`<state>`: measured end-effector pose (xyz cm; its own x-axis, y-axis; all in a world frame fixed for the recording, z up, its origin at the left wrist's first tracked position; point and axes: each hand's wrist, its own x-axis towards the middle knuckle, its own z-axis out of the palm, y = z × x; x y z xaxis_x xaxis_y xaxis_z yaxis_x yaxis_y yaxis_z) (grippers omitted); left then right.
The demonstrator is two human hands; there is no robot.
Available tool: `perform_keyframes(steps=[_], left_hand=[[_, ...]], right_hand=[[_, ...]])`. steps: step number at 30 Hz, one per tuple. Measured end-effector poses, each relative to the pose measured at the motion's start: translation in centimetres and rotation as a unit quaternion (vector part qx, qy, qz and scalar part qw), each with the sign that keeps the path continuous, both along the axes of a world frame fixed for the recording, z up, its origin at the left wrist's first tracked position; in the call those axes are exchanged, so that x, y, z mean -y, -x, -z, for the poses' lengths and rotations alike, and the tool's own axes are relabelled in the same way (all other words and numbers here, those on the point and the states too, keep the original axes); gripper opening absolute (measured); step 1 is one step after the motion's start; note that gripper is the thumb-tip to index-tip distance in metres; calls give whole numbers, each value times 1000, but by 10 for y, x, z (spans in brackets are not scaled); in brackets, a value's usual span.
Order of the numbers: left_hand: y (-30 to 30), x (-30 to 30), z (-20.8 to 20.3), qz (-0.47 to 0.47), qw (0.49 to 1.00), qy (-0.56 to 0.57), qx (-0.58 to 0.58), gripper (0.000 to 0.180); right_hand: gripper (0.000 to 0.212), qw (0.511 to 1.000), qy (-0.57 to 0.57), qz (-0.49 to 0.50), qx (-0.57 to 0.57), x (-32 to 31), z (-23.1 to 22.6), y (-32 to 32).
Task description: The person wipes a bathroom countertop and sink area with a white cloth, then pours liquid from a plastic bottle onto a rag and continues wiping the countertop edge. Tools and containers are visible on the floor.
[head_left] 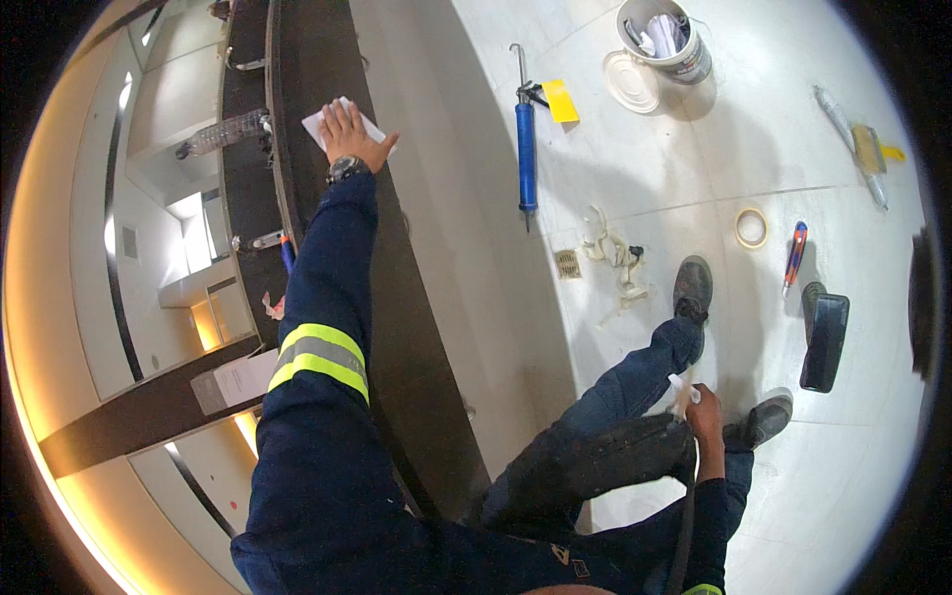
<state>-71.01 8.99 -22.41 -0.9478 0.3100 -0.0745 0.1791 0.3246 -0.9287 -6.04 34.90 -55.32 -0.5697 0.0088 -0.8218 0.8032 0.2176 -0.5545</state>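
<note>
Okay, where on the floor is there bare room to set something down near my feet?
Bare tile lies between the dark counter and the blue caulking gun, and right of the black case. It is crowded around the tape scraps, tape roll, orange cutter and bucket.

White cloth (319,127) mostly under left hand (349,133)

Colours, placed from the blue caulking gun (526,149):
- yellow card (560,100) touching its upper end
- white bucket (662,38) and pale lid (632,81) beyond
- beige tape ring (752,227), red-and-blue cutter (794,254), black pad (825,340) toward the boots
- white cloth (342,124) on dark brown desk (397,297)
- navy sleeve (322,327), yellow-and-grey reflective band
</note>
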Motion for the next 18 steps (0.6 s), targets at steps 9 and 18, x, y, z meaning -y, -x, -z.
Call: perform_keyframes(steps=[9,18], left_hand=[[-101,27,-10,-11,990,37,137,101],[-328,45,-39,-83,963,-46,252,100]], right_hand=[[44,999,-18,-3,-51,-65,-103,34],[40,984,93,128,-86,-65,-10,-32]])
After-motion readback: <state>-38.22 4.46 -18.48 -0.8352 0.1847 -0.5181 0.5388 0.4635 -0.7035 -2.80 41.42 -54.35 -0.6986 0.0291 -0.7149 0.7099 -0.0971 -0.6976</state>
